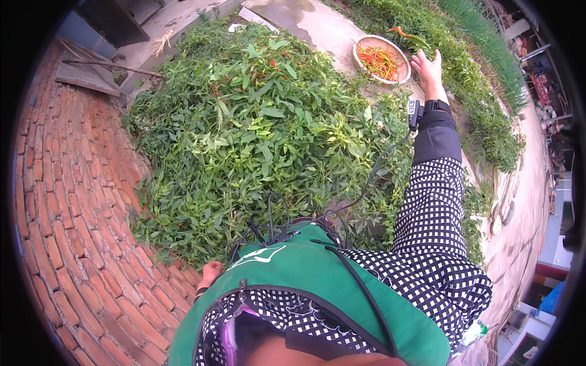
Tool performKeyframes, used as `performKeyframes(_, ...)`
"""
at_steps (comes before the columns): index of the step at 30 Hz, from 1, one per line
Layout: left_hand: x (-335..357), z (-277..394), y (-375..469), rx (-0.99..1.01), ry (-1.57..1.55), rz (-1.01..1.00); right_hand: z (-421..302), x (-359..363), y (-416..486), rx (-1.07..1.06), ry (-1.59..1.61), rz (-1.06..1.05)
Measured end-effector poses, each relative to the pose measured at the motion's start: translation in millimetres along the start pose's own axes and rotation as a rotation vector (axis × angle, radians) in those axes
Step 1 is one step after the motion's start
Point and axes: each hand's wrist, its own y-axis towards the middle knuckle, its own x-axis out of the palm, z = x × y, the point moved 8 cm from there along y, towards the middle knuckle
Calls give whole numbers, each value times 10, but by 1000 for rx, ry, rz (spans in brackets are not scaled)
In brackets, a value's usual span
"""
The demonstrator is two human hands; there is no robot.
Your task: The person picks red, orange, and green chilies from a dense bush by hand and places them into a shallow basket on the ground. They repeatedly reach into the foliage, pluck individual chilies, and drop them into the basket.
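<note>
My right hand (428, 68) reaches forward on the right, its fingers spread and nothing held in them. Just beyond the fingertips a long chili pepper, part orange-red and part green (409, 35), appears in the air above the leaves. A round shallow basket (404, 78) of red, orange and green chili peppers (377, 61) stands on the ground left of that hand. Low at the left, beside the green vest, my left hand (213, 271) hangs partly hidden; its fingers look curled, and what it may hold does not show. Dense pepper plants (274, 128) with some red fruit lie before me.
Brick paving (87, 219) runs along the left, with a wooden pole (112, 66) leaning over the bed's edge. More green plants (485, 123) grow at the right beside a concrete path (522, 238). A cable (377, 167) runs from the wrist device across the plants.
</note>
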Motion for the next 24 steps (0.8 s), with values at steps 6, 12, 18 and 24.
performKeyframes(6,100,115,-115,72,104,27,867,816,-620,289,-80,-445)
performKeyframes(12,116,290,48,150,76,-25,1770,1668,-2080,516,-226,-783)
performKeyframes(18,-22,27,231,97,-28,-53,2411,2588,-2904,198,-709,-1078)
performKeyframes(24,-312,-218,79,29,-66,-85,3231,3094,-3264,348,-914,-956)
